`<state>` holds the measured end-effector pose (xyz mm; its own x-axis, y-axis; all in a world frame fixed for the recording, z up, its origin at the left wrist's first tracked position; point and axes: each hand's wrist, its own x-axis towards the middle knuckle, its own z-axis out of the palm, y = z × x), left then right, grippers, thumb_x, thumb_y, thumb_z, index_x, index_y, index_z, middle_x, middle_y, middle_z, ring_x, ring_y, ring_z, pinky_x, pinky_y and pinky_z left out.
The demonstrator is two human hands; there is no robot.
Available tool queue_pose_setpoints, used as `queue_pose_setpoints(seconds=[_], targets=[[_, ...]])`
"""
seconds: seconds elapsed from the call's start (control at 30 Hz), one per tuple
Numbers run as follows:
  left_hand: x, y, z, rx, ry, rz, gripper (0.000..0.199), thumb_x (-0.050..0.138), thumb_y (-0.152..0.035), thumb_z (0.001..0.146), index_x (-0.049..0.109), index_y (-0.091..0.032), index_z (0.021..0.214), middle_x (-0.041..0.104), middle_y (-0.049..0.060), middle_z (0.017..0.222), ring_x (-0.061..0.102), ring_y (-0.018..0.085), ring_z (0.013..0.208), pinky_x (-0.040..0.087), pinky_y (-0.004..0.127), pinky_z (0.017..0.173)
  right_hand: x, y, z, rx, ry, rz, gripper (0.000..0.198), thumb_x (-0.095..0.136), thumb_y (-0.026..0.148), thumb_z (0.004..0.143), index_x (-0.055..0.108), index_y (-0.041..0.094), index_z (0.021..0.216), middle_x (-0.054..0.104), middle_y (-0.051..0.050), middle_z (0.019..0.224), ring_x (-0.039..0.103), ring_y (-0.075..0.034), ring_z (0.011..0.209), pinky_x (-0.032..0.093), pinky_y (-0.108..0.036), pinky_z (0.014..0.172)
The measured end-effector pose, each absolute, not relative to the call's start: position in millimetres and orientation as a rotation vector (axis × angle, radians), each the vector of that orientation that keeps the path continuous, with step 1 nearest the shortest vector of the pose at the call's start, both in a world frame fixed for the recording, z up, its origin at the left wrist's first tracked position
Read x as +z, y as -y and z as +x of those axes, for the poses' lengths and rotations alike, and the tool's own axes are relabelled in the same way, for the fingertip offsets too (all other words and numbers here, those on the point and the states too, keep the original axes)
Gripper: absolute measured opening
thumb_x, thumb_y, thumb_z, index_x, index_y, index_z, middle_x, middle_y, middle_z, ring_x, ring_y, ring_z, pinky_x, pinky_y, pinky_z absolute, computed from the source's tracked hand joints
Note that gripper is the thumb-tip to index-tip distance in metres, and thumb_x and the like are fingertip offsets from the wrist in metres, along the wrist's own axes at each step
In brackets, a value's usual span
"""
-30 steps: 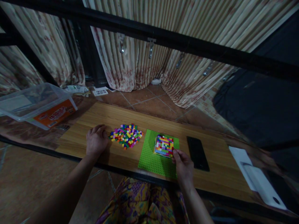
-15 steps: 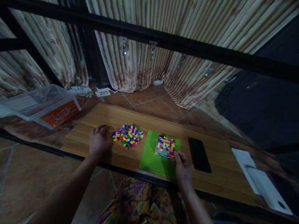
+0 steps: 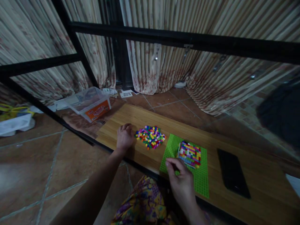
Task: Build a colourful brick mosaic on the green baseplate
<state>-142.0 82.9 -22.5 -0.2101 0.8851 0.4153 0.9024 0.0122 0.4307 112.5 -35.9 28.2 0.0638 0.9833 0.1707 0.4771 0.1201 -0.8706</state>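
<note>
My left hand (image 3: 125, 137) rests on the wooden board with its fingers loosely bent and slightly apart, and nothing shows in it. Just right of it lies a loose pile of small multicoloured toy bricks (image 3: 152, 137). A green studded baseplate (image 3: 201, 182) lies further right and carries a square block of multicoloured bricks (image 3: 190, 153) in rows. My right hand (image 3: 181, 181) is raised over the near left part of the baseplate, in front of the brick block. Its thumb and index fingertips come together in a pinch; anything between them is too small to make out.
A black phone-like slab (image 3: 233, 172) lies right of the baseplate on the wooden board (image 3: 138, 115). Beyond the board's left end stands a clear plastic tub (image 3: 87, 101) with an orange label. A black metal bar (image 3: 164, 35) crosses in front of striped curtains (image 3: 150, 68).
The view has swung left. My right hand has left the brick block's right near corner and moved left and nearer to me. My left hand stays beside the pile.
</note>
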Motion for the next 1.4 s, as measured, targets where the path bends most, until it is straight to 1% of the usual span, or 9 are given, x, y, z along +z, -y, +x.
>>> queue_pose_setpoints(seconds=[0.13,0.43,0.63,0.77,0.9,0.97,1.1,1.17,1.4], targets=[[-24,-82,-142,-0.986,2.22,-1.969,0.03,0.044,-0.017,0.085,0.067,-0.017,0.105,0.064,0.009,0.118,0.055,0.027,0.106,0.043,0.043,0.096,16,19,80,0.684,1.775,-1.416,0.023,0.046,0.033,0.091,0.068,0.023,0.092,0.065,-0.002,0.084,0.061,-0.015,0.077,0.046,-0.025,0.069],[-24,-81,-141,-1.015,2.234,-1.95,0.031,0.044,-0.016,0.085,0.066,-0.017,0.107,0.064,0.01,0.117,0.054,0.029,0.107,0.042,0.045,0.097,-6,-20,41,0.247,2.079,-1.517,0.013,0.055,0.034,0.087,0.062,0.023,0.086,0.063,-0.004,0.083,0.058,-0.019,0.08,0.04,-0.029,0.068],[-20,-80,-139,-1.028,2.229,-1.943,0.03,0.043,-0.017,0.086,0.067,-0.017,0.104,0.065,0.01,0.116,0.055,0.028,0.106,0.043,0.044,0.097,-10,-22,34,0.056,2.141,-1.554,0.012,0.049,0.026,0.089,0.061,0.023,0.086,0.063,-0.007,0.084,0.057,-0.023,0.079,0.039,-0.033,0.068],[-21,-81,-141,-1.006,2.213,-1.944,0.03,0.044,-0.016,0.084,0.067,-0.018,0.104,0.065,0.01,0.116,0.055,0.027,0.106,0.043,0.043,0.097,-8,-21,36,0.095,2.106,-1.543,0.018,0.046,0.023,0.09,0.063,0.023,0.086,0.064,-0.007,0.082,0.057,-0.021,0.078,0.041,-0.032,0.068],[-24,-82,-143,-0.994,2.192,-1.949,0.031,0.044,-0.017,0.084,0.067,-0.017,0.104,0.065,0.01,0.115,0.056,0.028,0.105,0.043,0.043,0.096,-2,-6,48,0.242,2.042,-1.436,0.025,0.041,0.023,0.093,0.064,0.021,0.103,0.065,-0.007,0.093,0.06,-0.019,0.087,0.046,-0.03,0.077],[-24,-83,-144,-0.984,2.178,-1.957,0.031,0.042,-0.018,0.085,0.067,-0.016,0.104,0.065,0.011,0.114,0.056,0.028,0.105,0.043,0.043,0.096,1,9,60,0.352,1.982,-1.382,0.028,0.04,0.024,0.095,0.064,0.021,0.106,0.065,-0.007,0.095,0.061,-0.018,0.088,0.048,-0.029,0.079],[-22,-85,-147,-0.934,2.146,-2.0,0.033,0.041,-0.021,0.085,0.067,-0.016,0.104,0.065,0.011,0.114,0.057,0.027,0.104,0.042,0.043,0.096,6,43,93,0.555,1.806,-1.434,0.027,0.04,0.026,0.095,0.067,0.023,0.1,0.066,-0.005,0.09,0.063,-0.016,0.082,0.05,-0.027,0.073],[-22,-86,-148,-0.916,2.126,-2.012,0.034,0.04,-0.022,0.085,0.067,-0.016,0.105,0.066,0.011,0.114,0.057,0.027,0.105,0.042,0.042,0.095,8,56,113,0.605,1.704,-1.479,0.025,0.043,0.027,0.094,0.067,0.025,0.1,0.067,-0.005,0.092,0.063,-0.016,0.084,0.051,-0.027,0.074],[-25,-90,-152,-0.86,2.021,-2.064,0.034,0.039,-0.025,0.086,0.065,-0.017,0.106,0.066,0.012,0.113,0.058,0.027,0.107,0.041,0.042,0.097,8,54,180,0.522,1.255,-1.675,0.026,0.053,0.041,0.088,0.069,0.023,0.096,0.069,-0.006,0.096,0.064,-0.019,0.09,0.051,-0.032,0.081]])
